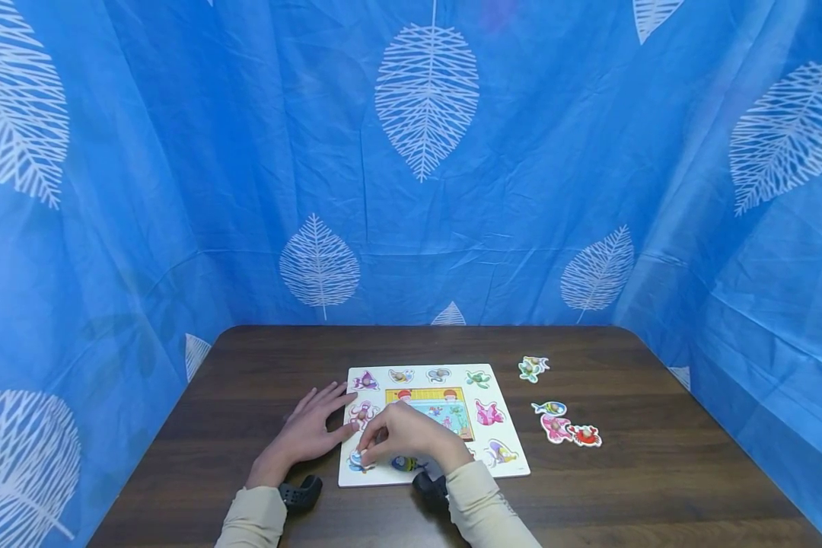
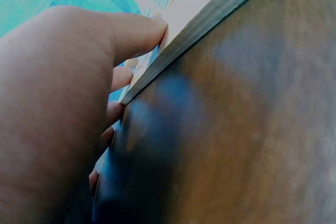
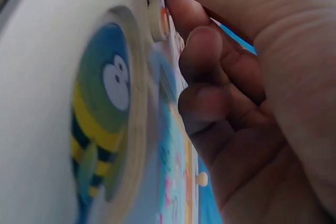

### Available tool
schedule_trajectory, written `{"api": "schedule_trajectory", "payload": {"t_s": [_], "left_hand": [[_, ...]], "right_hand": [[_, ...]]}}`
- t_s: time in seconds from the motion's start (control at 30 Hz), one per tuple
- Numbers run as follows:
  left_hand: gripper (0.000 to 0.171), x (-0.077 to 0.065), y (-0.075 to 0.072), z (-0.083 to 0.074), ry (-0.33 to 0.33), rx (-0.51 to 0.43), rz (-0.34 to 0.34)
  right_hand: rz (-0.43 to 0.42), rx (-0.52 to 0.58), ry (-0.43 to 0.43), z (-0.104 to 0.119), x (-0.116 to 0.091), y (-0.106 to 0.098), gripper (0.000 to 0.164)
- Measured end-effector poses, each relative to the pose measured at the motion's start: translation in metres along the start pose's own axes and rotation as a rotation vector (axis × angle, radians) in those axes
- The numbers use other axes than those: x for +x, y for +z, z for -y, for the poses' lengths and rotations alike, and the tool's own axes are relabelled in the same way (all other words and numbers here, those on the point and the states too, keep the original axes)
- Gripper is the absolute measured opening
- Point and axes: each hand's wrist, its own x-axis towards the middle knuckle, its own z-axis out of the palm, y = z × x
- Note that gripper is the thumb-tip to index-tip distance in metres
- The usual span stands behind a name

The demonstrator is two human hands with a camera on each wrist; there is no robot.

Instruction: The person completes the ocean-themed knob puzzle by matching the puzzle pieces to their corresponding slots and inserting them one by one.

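A white puzzle board [image 1: 411, 373] with sea-animal shapes lies on the brown table. My right hand [image 1: 411, 434] reaches over its lower part. Thumb and fingertips pinch a small blue-and-white puzzle piece [image 1: 358, 461] at the board's near left corner; in the right wrist view its edge [image 3: 158, 22] shows under the fingers. Beside it is a striped fish recess [image 3: 102, 114]. My left hand [image 1: 308, 430] lies with fingers spread at the board's left side, its thumb [image 2: 139, 32] on the edge. A pink octopus piece [image 1: 363, 415] sits between the hands, slightly beyond them.
Right of the board lie loose pieces: a striped fish [image 1: 550, 409], a pink piece [image 1: 555, 428], a red crab [image 1: 585, 435] and, farther back, a green turtle [image 1: 530, 371] overlapping another piece. A blue leaf-patterned curtain [image 1: 425, 228] surrounds the table.
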Motion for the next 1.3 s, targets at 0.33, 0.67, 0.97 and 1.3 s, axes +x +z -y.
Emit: {"api": "schedule_trajectory", "payload": {"t_s": [0.33,0.67,0.97,1.3], "left_hand": [[0.063,0.0007,-0.0002,0.001,0.015,-0.003,-0.003],[0.063,0.0016,-0.0001,0.0021,0.019,-0.01,-0.009],[0.063,0.0014,0.0004,0.0025,0.018,0.001,-0.005],[0.065,0.0006,0.0007,0.0005,0.009,0.008,0.0]], "right_hand": [[0.016,-0.016,-0.044,0.0021,0.0033,0.0058,0.004],[0.056,-0.069,-0.057,0.0031,0.003,0.0042,0.005],[0.087,-0.087,-0.023,0.0065,0.0009,0.0024,0.008],[0.088,-0.074,0.007,0.0076,-0.0008,0.0013,0.007]]}}
